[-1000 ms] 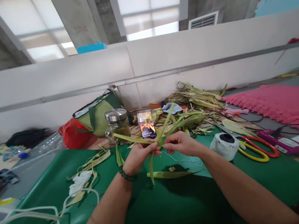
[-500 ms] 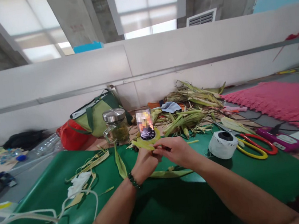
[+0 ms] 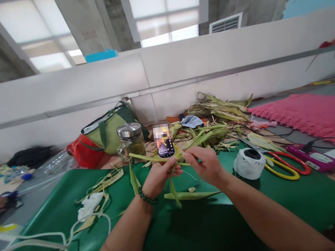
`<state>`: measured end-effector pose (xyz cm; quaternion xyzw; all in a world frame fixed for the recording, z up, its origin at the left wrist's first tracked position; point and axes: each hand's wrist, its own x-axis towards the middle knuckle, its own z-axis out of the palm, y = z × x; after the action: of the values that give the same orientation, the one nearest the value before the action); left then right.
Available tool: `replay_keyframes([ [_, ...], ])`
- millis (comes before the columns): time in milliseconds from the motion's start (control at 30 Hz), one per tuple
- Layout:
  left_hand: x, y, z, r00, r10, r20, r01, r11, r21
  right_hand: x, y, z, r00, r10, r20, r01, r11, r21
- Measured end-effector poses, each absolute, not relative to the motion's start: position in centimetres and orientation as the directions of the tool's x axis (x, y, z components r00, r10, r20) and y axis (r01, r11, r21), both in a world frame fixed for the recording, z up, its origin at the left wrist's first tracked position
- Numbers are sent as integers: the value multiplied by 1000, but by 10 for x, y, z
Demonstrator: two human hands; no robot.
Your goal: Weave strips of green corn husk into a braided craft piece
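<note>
- Corn husk strips [image 3: 147,157]: crossed between both hands, over green mat [image 3: 200,232], before phone [image 3: 165,146].
- Left hand [image 3: 159,178] pinches the crossing; right hand [image 3: 205,163] closed, seemingly on a strip.
- Looks like folding; next move needs firm left pinch.
- Mat: thread spool [image 3: 250,168], scissors [image 3: 284,169].
- Room: white partition [image 3: 207,54], windows [image 3: 166,2].
</note>
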<state>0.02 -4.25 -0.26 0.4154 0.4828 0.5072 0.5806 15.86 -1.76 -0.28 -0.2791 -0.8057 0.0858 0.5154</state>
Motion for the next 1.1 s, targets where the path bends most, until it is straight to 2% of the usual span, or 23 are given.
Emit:
replay_keyframes([
  [67, -3, -43, 2, 23, 980, -198, -277, 196, 941, 167, -13, 1, -274, 619, 736, 485, 750, -450],
  [167, -3, -45, 5, 31, 986, -162, -271, 164, 949, 170, -6, 1, -310, 775, 550, 573, 614, -543],
  [233, -1, -47, 4, 24, 992, -125, -217, 128, 968, 166, -2, -2, -366, 813, 453, 482, 582, -655],
  [300, 1, -48, 3, 48, 991, -123, -157, 129, 979, 161, 2, -6, -365, 819, 443, 319, 557, -767],
  [367, 3, -49, 2, 84, 987, -138, -109, 147, 983, 158, 6, -10, -317, 832, 455, 202, 528, -825],
  [433, 3, -49, 1, 102, 983, -150, -83, 159, 984, 158, 7, -10, -276, 843, 463, 171, 516, -839],
  [500, 1, -47, 1, 96, 982, -160, -89, 168, 982, 162, 6, -7, -205, 843, 498, 186, 533, -825],
  [600, -3, -45, 1, 37, 986, -162, -198, 167, 966, 167, -4, 0, -97, 809, 580, 260, 583, -770],
  [667, -3, -43, 1, -29, 990, -135, -300, 121, 946, 164, -14, 0, -188, 775, 604, 334, 629, -702],
  [767, 1, -43, 1, -118, 990, -76, -390, 24, 920, 149, -26, -7, -429, 706, 563, 469, 707, -529],
  [867, 8, -45, -1, -181, 983, -26, -432, -56, 900, 132, -29, -19, -512, 687, 516, 556, 723, -410],
  [967, 15, -46, -4, -230, 973, -4, -461, -105, 881, 124, -28, -25, -489, 716, 499, 595, 692, -409],
  [1100, 17, -47, -7, -274, 962, -13, -482, -126, 867, 121, -31, -26, -475, 706, 526, 554, 704, -445],
])
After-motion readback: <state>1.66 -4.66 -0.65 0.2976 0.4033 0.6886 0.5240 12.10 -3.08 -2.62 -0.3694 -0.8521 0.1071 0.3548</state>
